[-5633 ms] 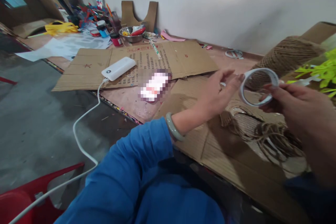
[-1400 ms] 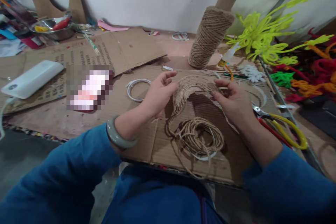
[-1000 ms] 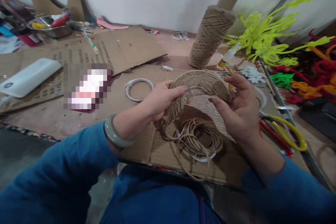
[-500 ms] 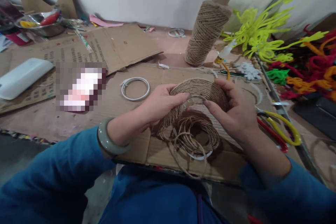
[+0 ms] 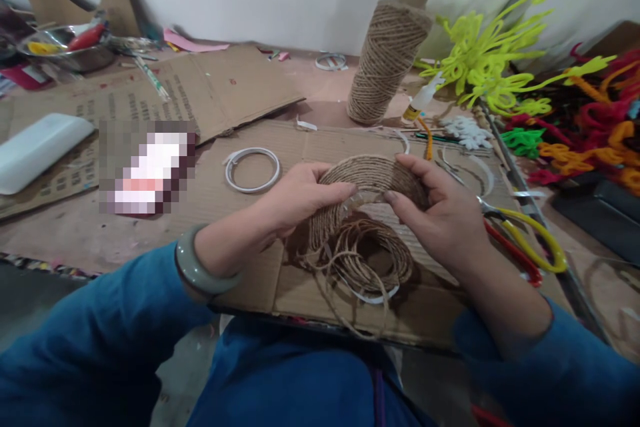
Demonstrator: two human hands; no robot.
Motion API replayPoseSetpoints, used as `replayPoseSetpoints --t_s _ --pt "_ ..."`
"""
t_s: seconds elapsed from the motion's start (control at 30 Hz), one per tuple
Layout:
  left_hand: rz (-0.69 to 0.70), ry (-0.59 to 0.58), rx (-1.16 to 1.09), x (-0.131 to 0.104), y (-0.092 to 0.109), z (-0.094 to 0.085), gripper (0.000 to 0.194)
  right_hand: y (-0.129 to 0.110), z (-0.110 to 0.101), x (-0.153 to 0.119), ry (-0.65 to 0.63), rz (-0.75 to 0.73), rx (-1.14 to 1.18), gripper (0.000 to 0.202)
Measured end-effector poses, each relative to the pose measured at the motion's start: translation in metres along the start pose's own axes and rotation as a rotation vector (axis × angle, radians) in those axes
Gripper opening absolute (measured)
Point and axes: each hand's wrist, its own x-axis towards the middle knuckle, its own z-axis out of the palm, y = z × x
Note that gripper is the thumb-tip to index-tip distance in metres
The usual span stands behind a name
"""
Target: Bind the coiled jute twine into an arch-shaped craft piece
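Observation:
A ring wrapped in brown twine [image 5: 370, 170] is held up between my two hands, tilted above the cardboard. My left hand [image 5: 313, 197] grips its left side, thumb along the inner edge. On its right side my right hand [image 5: 437, 207] pinches it between thumb and fingers. Something clear and shiny shows along the inner edge near the thumbs; I cannot make out what it is. Below the ring lies a loose coil of twine [image 5: 400, 260], with a strand looping toward the table's front edge. Part of the wrapped ring is hidden behind my fingers.
A twine spool [image 5: 387, 60] stands at the back beside a small glue bottle [image 5: 419, 101]. Yellow-and-red-handled scissors [image 5: 537, 240] lie right of my right hand. A white ring [image 5: 253, 170] rests on the cardboard [image 5: 250, 233] to the left. Yellow pipe-cleaner flowers [image 5: 480, 60] crowd the back right.
The whole view has shifted slightly, so things on the table appear a little further left. Both hands keep their hold on the twine-wrapped ring, nearly unmoved.

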Motion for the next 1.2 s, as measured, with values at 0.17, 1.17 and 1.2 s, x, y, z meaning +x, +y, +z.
replayPoseSetpoints --t_s 0.17,1.17,1.2 --pt "0.192 -0.052 0.412 -0.004 0.005 -0.005 0.04 -0.014 0.001 -0.001 -0.166 -0.121 0.028 0.04" --pt "0.756 -0.084 1.029 -0.011 0.01 -0.011 0.036 -0.031 0.001 -0.005 -0.302 0.542 0.882 0.042" --pt "0.749 -0.087 1.029 -0.012 0.01 -0.01 0.035 -0.032 0.001 -0.005 -0.306 0.539 0.87 0.043"
